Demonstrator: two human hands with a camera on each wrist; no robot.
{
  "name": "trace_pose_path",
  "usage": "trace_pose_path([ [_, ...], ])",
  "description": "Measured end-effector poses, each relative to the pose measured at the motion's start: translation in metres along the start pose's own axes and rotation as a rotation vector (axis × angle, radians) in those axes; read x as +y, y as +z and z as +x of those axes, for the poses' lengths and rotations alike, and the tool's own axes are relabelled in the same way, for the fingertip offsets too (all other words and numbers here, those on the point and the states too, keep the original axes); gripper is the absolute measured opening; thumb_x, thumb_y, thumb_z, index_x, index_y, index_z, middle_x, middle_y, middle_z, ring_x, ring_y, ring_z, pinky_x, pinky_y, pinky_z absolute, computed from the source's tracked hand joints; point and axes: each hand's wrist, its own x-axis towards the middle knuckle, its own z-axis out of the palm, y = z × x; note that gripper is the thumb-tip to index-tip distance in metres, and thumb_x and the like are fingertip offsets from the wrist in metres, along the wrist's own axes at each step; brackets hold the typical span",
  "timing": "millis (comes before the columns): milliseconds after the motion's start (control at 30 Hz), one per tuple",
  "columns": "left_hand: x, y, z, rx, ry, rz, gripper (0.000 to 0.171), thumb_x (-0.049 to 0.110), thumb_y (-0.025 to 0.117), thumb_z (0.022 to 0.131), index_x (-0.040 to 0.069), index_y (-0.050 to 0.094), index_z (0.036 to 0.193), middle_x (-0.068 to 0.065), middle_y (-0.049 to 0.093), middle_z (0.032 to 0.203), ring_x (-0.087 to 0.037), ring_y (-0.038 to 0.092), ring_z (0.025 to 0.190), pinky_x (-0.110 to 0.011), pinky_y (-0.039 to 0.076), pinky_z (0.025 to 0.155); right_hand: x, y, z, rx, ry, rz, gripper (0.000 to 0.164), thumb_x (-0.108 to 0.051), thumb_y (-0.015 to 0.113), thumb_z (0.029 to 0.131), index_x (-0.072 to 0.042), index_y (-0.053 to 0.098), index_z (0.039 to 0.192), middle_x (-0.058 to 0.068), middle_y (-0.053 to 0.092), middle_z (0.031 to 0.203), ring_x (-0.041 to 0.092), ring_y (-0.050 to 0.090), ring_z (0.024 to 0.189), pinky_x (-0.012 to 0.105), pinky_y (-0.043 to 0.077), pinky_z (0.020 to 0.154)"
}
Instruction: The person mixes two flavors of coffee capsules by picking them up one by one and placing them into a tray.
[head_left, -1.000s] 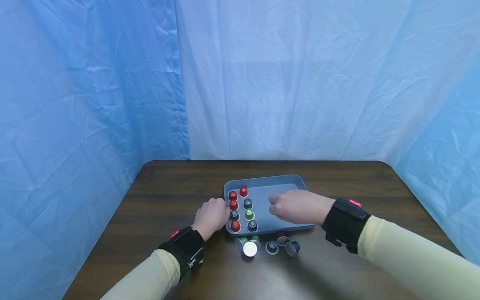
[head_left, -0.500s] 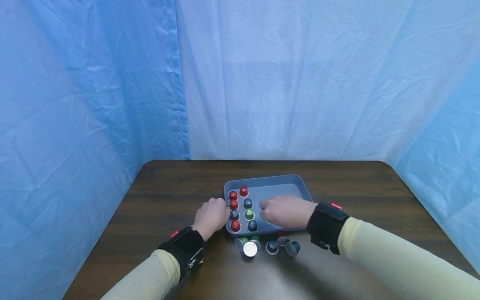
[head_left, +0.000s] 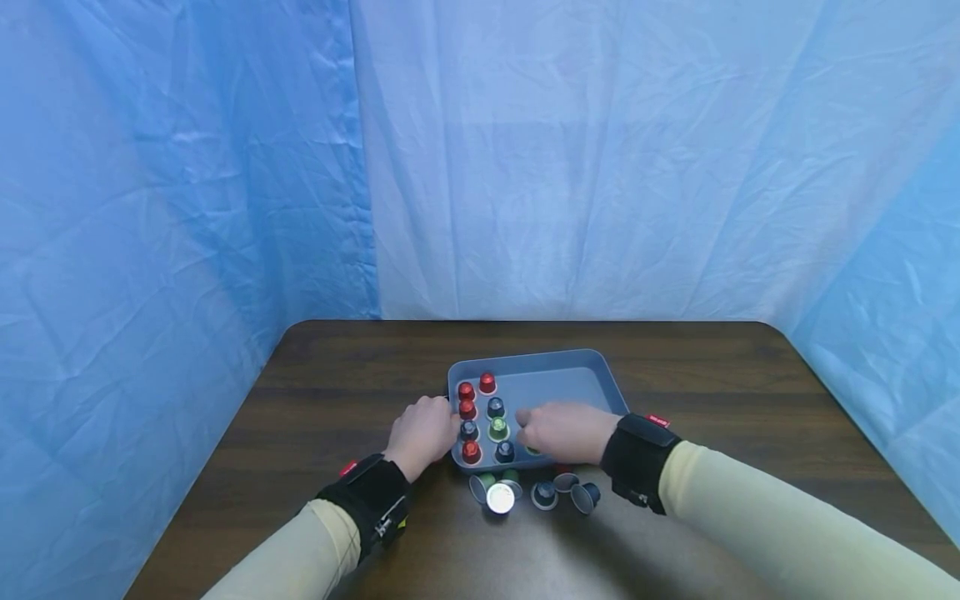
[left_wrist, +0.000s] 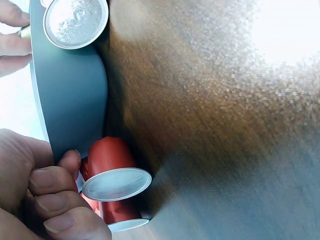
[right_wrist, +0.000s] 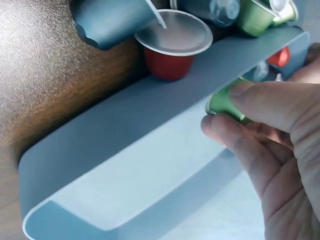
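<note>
A shallow blue-grey tray [head_left: 540,360] lies on the table, with coffee capsules standing in two columns at its left. Red ones [head_left: 487,383] are among them, along with dark blue ones [head_left: 496,407] and a green one [head_left: 498,429]. My left hand [head_left: 423,429] holds the tray's left edge, fingers curled. In the left wrist view two red capsules [left_wrist: 112,155] with silvery lids sit against those fingers. Over the tray's front half, my right hand [head_left: 570,432] pinches a green capsule [right_wrist: 227,102] between thumb and fingers, just right of the dark blue one in front.
Several capsules lie loose on the dark wooden table [head_left: 360,358] in front of the tray: green ones [head_left: 483,486], one showing its silver lid [head_left: 500,498], dark blue ones [head_left: 587,497] and a red one [right_wrist: 170,65]. Blue sheets [head_left: 600,167] hang behind and beside the table.
My right hand has moved left across the tray, then slightly down, carrying the green capsule closer to the standing columns. The left hand and the tray have stayed put.
</note>
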Motion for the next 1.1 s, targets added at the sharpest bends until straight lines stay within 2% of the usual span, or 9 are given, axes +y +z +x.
trace_pose_path([
  [267, 0.001, 0.001, 0.001, -0.003, -0.003, -0.004, 0.027, 0.029, 0.067, 0.1, 0.003, 0.073, 0.104, -0.006, 0.059, 0.068, -0.019, 0.059, 0.057, -0.029, 0.05, 0.054, 0.0, 0.011, 0.004, -0.038, 0.02, 0.003, 0.032, -0.026, 0.086, 0.083, -0.018, 0.077, 0.113, -0.002, 0.066, 0.093, 0.006, 0.062, 0.073, 0.018, 0.053, 0.069],
  [800, 0.003, 0.001, 0.001, 0.0, -0.002, -0.001, 0.026, 0.029, 0.067, 0.1, 0.003, 0.073, 0.102, -0.006, 0.059, 0.067, -0.018, 0.059, 0.057, -0.028, 0.05, 0.054, 0.003, 0.013, 0.006, -0.069, 0.034, 0.069, 0.032, -0.025, 0.084, 0.084, -0.018, 0.077, 0.114, -0.002, 0.069, 0.095, 0.006, 0.063, 0.076, 0.02, 0.055, 0.074],
  [1100, 0.002, 0.001, 0.002, 0.006, 0.011, 0.005, 0.026, 0.028, 0.067, 0.1, 0.003, 0.073, 0.101, -0.006, 0.059, 0.067, -0.018, 0.059, 0.056, -0.028, 0.05, 0.054, 0.005, 0.004, -0.002, -0.015, 0.017, 0.097, 0.028, -0.021, 0.082, 0.088, -0.019, 0.078, 0.115, -0.004, 0.07, 0.096, 0.005, 0.066, 0.078, 0.018, 0.054, 0.073],
])
